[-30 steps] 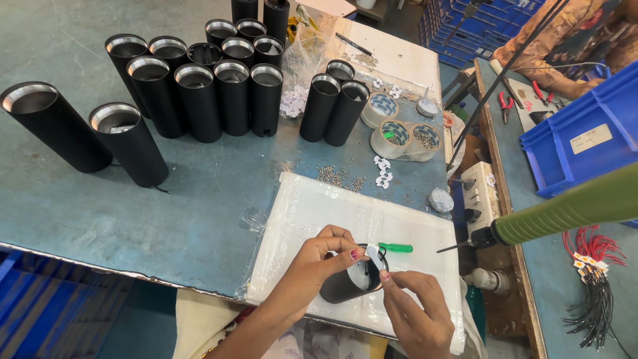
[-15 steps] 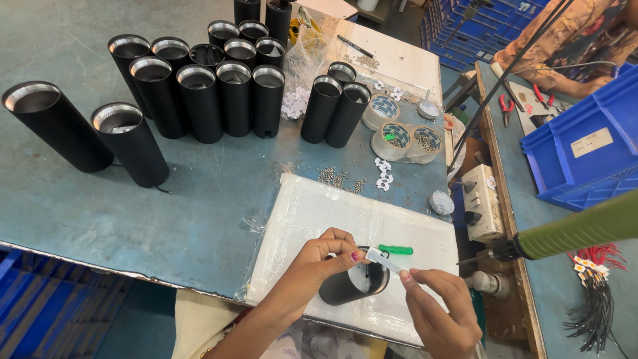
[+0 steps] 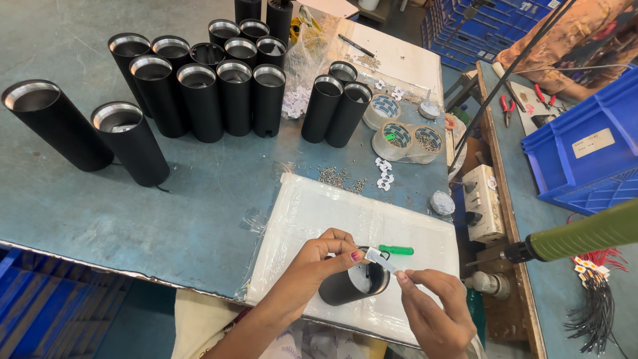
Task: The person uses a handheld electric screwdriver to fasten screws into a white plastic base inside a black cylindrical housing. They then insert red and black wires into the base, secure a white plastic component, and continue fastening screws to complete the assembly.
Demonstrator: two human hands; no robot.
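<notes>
Blue-grey worktable (image 3: 166, 219): carrying everything listed here.
White plastic sheet (image 3: 319, 213): lying at the table's 5 o'clock edge, under both hands.
Upright black tubes (image 3: 219, 93): standing in a cluster at 11 o'clock, two more (image 3: 335, 106) at 12 o'clock.
Tape rolls (image 3: 402, 136): sitting at 1 o'clock.
Short black tube (image 3: 352, 286): lying on its side on the sheet, open end facing 3 o'clock.
Left hand (image 3: 319, 262): steadying the tube from above, fingertips pinching one end of a small white strip (image 3: 380, 258).
Right hand (image 3: 432, 312): pinching the strip's other end at the tube's rim.
Green-handled screwdriver (image 3: 397, 250): lying just beyond the strip, at its 1 o'clock.
Loose screws (image 3: 339, 178): scattering at the sheet's top edge.
</notes>
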